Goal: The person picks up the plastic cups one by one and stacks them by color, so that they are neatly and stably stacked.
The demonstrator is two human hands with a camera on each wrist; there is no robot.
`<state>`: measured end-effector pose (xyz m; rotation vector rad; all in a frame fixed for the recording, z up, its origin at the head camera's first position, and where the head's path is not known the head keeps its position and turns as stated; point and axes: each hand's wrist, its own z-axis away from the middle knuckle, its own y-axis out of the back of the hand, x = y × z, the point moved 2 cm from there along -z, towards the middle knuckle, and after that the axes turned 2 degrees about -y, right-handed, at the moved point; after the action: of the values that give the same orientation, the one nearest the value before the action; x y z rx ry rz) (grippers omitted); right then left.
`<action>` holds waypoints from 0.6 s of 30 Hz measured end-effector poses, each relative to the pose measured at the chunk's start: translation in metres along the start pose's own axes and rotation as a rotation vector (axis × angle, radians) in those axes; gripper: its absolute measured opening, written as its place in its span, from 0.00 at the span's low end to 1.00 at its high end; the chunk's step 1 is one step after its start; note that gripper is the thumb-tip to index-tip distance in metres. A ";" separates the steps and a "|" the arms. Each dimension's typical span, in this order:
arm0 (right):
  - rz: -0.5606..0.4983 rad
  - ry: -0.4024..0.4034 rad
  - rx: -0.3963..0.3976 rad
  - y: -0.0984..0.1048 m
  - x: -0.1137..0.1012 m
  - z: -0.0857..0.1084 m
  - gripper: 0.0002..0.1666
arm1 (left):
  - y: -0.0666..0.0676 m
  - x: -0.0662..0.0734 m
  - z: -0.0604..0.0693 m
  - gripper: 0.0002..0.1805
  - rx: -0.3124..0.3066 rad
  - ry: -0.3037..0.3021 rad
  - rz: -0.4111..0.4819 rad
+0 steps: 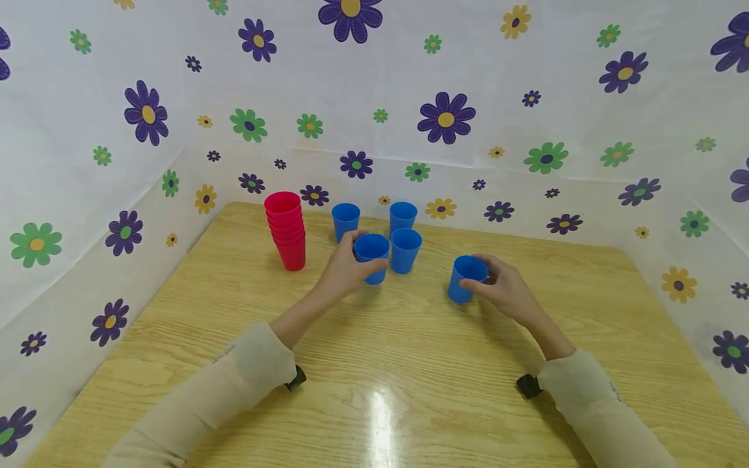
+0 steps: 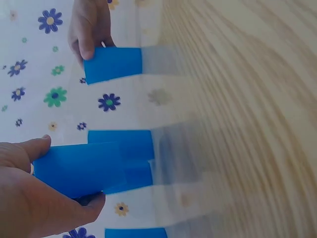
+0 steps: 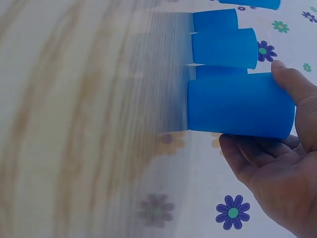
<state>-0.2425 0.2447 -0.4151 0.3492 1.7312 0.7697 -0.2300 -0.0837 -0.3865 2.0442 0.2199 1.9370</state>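
Note:
My left hand (image 1: 346, 265) grips a blue cup (image 1: 374, 249) near its rim, thumb on the near side. In the left wrist view this cup (image 2: 74, 168) appears held slightly above the table. Farther right, my right hand (image 1: 508, 289) holds another blue cup (image 1: 459, 286) around its upper part. That cup (image 3: 237, 106) is upright, its base on the table in the right wrist view. Just right of the left hand's cup stands a third blue cup (image 1: 405, 255). Behind are two more, a back-left cup (image 1: 345, 221) and a back-right cup (image 1: 402, 214).
A tall stack of nested red cups (image 1: 290, 247) stands upright left of the blue cups. The wooden table (image 1: 374, 364) meets a white flower-printed cloth (image 1: 374, 78) at the back and sides.

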 end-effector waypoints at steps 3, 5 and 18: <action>0.023 0.001 0.012 0.000 -0.001 0.000 0.36 | -0.009 0.010 0.004 0.44 -0.019 -0.039 0.026; 0.029 -0.001 0.018 0.000 -0.001 0.000 0.36 | -0.014 0.016 0.006 0.43 -0.035 -0.061 0.043; 0.046 -0.017 0.033 0.002 -0.006 -0.001 0.37 | -0.048 0.038 -0.004 0.43 -0.087 -0.168 0.091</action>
<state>-0.2423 0.2425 -0.4093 0.4185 1.7267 0.7702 -0.2261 -0.0263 -0.3665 2.1788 0.0037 1.7791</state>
